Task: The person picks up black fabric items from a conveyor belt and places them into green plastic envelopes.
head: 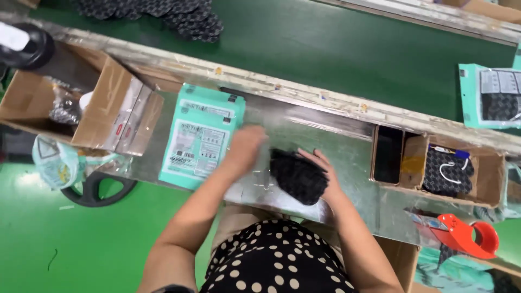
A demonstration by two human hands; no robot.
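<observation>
A stack of black patterned fabric pieces [297, 174] lies on the shiny metal worktop [353, 157]. My right hand [324, 172] rests on its right side, fingers spread over it. My left hand [245, 147] is blurred just left of the stack, its fingers curled at the stack's edge. Whether it grips anything I cannot tell. A stack of mint-green printed pouches [202, 134] lies just left of my left hand.
A green conveyor belt [336, 49] runs behind, with more black pieces [163, 13] on it. An open cardboard box [81, 103] stands left. A cardboard tray [450, 171] holds black items at right. A red tape dispenser [467, 236] lies near the right corner.
</observation>
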